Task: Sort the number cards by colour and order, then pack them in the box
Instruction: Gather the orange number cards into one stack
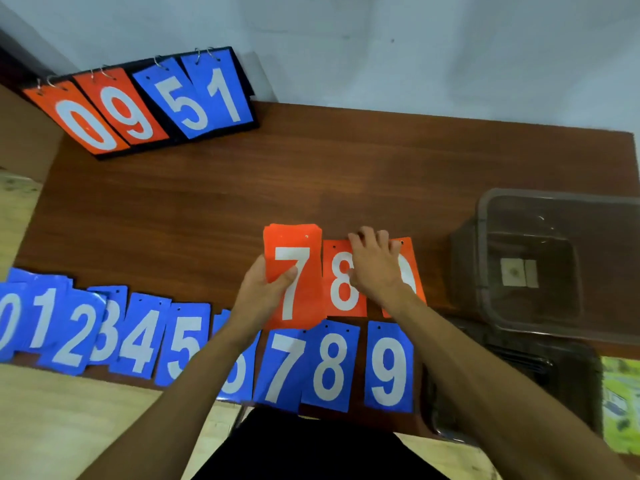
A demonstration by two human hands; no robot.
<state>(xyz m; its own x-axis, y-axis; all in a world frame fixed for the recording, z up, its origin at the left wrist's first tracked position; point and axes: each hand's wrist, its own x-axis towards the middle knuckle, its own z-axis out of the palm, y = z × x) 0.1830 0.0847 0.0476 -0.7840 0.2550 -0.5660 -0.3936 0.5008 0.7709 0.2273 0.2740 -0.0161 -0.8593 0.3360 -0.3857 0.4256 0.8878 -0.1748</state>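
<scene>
A row of blue number cards runs along the table's near edge, from the blue 0 (pixel 8 323) at the left to the blue 9 (pixel 389 367). Above its right end, my left hand (pixel 265 292) grips a stack of orange cards (pixel 294 271) with a 7 on top, thumb across the face. To the right lie an orange 8 (pixel 343 278) and an orange 9 (pixel 414 268), side by side. My right hand (pixel 375 265) rests on both, fingers curled over their top edges, hiding most of the 9. The clear plastic box (pixel 491 244) stands empty at the right.
A black flip scoreboard (pixel 145 102) showing orange 0 9 and blue 5 1 stands at the table's far left against the wall. The box's dark lid (pixel 519 368) lies near the right front corner. The brown table (pixel 207 202) meets the wall behind.
</scene>
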